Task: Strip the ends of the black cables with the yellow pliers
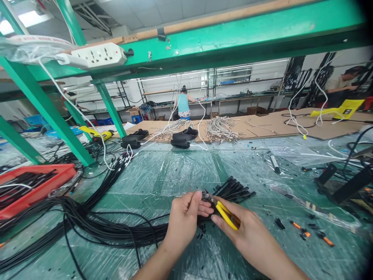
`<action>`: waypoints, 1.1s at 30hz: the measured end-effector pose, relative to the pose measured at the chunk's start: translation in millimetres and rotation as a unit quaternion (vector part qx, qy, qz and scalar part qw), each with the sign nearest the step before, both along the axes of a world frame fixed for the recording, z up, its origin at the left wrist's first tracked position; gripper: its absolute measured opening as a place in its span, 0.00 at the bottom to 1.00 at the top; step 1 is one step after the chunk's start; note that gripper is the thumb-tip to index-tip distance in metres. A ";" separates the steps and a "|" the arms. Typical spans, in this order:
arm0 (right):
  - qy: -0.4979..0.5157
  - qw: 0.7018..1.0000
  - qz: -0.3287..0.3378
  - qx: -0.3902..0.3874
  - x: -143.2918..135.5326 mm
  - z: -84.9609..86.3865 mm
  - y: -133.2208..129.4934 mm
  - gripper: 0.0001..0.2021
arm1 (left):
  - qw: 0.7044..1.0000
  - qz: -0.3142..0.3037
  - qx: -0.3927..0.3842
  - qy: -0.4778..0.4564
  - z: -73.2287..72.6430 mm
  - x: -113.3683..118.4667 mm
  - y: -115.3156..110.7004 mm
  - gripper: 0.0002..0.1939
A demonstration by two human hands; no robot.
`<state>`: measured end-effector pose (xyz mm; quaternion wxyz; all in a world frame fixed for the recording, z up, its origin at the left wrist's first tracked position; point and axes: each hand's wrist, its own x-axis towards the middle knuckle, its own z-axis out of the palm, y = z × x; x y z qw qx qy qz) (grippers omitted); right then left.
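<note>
My right hand [250,227] grips wire cutters [224,214] with yellow handles, their metal jaws pointing up and left. Close by, my left hand [186,212] is closed, thumb against the curled fingers at the jaw tips; what it pinches, if anything, is too small to make out. A thick bundle of black cables [116,229] runs from the left and passes behind my hands. Beyond the cutters, several black cable ends [234,189] fan out on the bench. Small black scraps [201,231] lie under my hands.
A red tray [62,171] of black parts sits at left. Black-and-orange bits [325,238] and a black metal fixture [335,182] lie at right. Grey cables [223,130] rest on cardboard behind. A green frame [204,39] crosses overhead. Two people work in the background.
</note>
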<state>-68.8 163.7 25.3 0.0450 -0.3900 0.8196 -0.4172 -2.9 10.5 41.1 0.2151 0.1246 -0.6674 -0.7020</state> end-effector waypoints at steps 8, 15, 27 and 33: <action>0.160 0.982 -0.066 0.078 3.6 -8.7 2.3 0.23 | 0.999 0.024 -0.039 -0.006 3.5 0.4 -9.8 0.21; 0.256 0.959 -0.060 0.104 -0.9 -9.5 4.9 0.25 | 0.997 0.001 -0.071 -0.021 3.3 0.5 -15.0 0.18; 0.184 0.973 -0.035 0.132 -2.8 -6.0 5.6 0.22 | 0.997 -0.035 -0.069 -0.028 0.8 -0.2 -11.2 0.21; 0.197 0.967 -0.042 0.158 -2.1 -5.5 5.4 0.23 | 0.999 -0.023 -0.040 -0.023 1.3 -0.5 -10.2 0.22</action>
